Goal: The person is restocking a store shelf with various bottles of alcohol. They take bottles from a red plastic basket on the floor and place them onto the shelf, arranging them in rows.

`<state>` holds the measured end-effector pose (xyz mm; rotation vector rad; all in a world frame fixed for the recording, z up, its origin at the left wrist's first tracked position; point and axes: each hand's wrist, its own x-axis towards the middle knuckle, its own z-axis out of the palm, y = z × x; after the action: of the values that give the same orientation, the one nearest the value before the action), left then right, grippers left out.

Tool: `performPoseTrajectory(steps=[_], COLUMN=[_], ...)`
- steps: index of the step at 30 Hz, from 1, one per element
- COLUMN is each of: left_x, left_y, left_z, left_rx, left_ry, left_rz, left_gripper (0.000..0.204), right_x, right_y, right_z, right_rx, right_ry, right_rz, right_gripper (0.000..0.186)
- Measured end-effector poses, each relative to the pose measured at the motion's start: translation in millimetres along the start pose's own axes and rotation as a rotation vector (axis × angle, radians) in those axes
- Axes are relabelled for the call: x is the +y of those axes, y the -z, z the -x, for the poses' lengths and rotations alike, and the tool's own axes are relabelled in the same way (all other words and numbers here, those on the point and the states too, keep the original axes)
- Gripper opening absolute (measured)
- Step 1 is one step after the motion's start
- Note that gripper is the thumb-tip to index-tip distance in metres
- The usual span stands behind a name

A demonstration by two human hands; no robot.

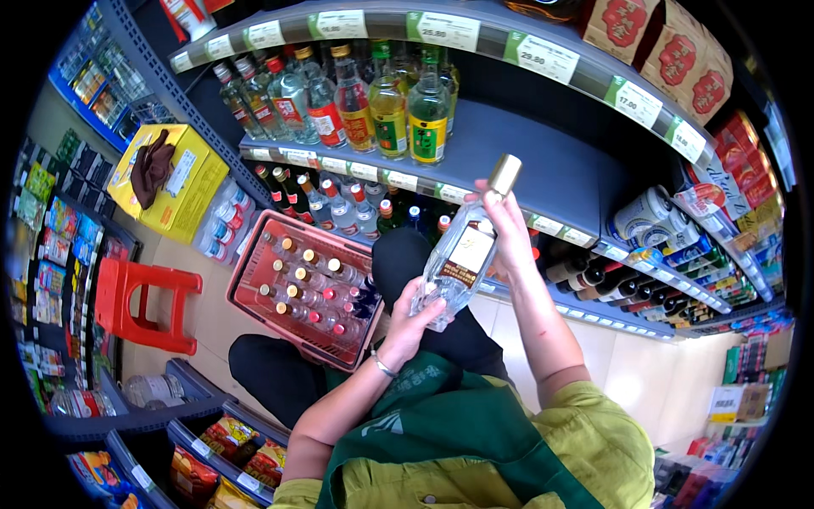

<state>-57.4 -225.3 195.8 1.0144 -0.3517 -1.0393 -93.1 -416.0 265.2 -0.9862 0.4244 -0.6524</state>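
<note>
We note one clear glass bottle (468, 242) held aslant above the lap, gold cap (506, 175) uppermost and pointing away from the body. Left grip (407, 327) closed round its lower end; right grip (507, 222) closed at the neck, just below the cap. In our view the cap overlaps the front edge of the shelf (543, 153); how far off, we cannot tell. Shelf board shows right of a standing row of bottles (377, 106), with a curved price rail (462, 34) above. The dark-clad knee (400, 250) sits close on the left, between bottle and pink basket (284, 333), which is crowded with capped bottles (303, 274). Pale floor (212, 293) shows between basket and red stool (127, 297), and again beyond the right forearm. Harder to read: the left fingers partly cover the bottle's base, and its label's small print defeats us. The knee masks part of the basket's right side and some lower-shelf bottles. Shadow swallows the shelf's deep recess; the round lens border cuts off the outer racks.
</note>
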Motion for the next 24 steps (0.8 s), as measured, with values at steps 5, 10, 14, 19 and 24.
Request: performPoseTrajectory(steps=[5,10,14,19,24], left_x=[10.1,33.4,43.8,45.4,38.1], left_y=[-18.2,-35.4,-44.1,-40.8,-32.9], left_z=[-44.1,-101.8,-111.0,-141.0,-172.3], left_rx=[-0.086,-0.042,-0.004,-0.130,-0.147], left_ry=[-0.017,-0.212,-0.529,-0.546,-0.497], left_rz=[-0.036,-0.410,-1.104,-1.475,-1.587], left_gripper=[0.043,0.072,0.094,0.081,0.072], right_x=[-32.3,-78.0,-90.4,-79.1,-62.4], right_y=[7.9,9.3,6.7,17.1,21.9], right_z=[-19.2,-71.1,-117.6,-163.0,-182.0], right_rx=[0.015,0.030,-0.010,-0.114,-0.184], right_ry=[0.166,0.253,0.444,0.669,0.666], right_rz=[0.283,0.353,0.494,0.626,0.660], right_gripper=[0.043,0.043,0.046,0.051,0.055])
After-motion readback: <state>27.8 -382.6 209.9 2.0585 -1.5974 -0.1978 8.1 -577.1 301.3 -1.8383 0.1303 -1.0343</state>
